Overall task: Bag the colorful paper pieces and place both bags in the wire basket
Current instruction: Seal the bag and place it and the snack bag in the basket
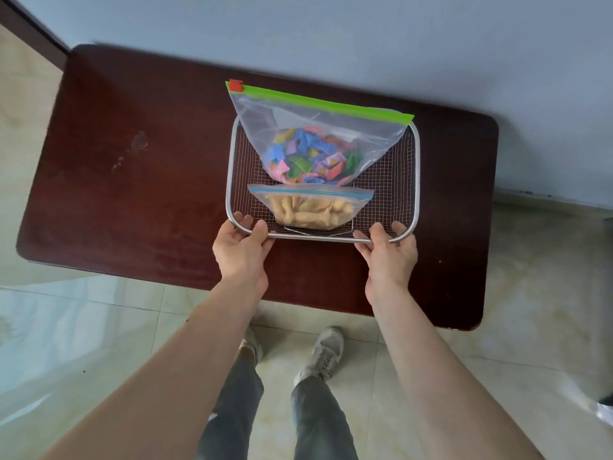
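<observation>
The wire basket [416,180] sits on a dark reddish-brown desk [132,180], toward the far edge and right of the desk's middle. Its near rim is well short of the near edge of the desk.

Two bags stand inside the basket. The larger bag [318,134], clear with a green zip strip and a red slider at its left end, holds the colorful paper pieces [310,156]. It occupies the far part of the basket and its top rises above the far rim. The smaller bag [313,205], clear with a blue zip strip, holds pale yellow pieces. It stands in the near part of the basket, just in front of the larger bag and touching it.

The left hand [243,249] grasps the near rim at the basket's near-left corner, fingers curled over the rim. The right hand [388,250] grasps the near rim close to the near-right corner, fingers likewise curled over the wire edge.

Below the desk's near edge, a tiled floor [83,327], two trouser legs and grey shoes [326,351] are visible. A pale wall [331,34] runs behind the far edge.
</observation>
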A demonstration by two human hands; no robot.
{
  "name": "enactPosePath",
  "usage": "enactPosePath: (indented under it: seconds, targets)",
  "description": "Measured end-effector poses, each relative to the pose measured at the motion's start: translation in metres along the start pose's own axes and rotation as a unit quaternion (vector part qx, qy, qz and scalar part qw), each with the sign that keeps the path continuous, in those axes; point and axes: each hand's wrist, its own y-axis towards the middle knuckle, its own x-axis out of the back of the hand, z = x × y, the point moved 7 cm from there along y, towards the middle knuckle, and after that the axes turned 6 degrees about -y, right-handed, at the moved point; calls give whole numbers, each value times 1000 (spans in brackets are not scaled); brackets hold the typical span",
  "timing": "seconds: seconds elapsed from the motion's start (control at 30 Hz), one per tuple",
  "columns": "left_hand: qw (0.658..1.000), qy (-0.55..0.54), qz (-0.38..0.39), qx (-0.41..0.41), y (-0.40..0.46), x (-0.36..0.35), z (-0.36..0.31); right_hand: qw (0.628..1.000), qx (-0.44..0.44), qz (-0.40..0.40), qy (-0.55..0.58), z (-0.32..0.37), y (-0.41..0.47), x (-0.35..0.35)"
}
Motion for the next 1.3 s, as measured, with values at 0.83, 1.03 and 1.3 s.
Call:
enactPosePath:
  seconds: [0.83,1.03,1.3]
  targets:
    - [996,33,88,-13,84,-10,-103,998,15,-27,56,-3,-20,-118]
    - [996,28,80,-14,90,-14,-106,998,22,-18,53,1,-15,-126]
    - [996,27,78,-23,91,-19,-108,998,26,-7,50,6,-7,-131]
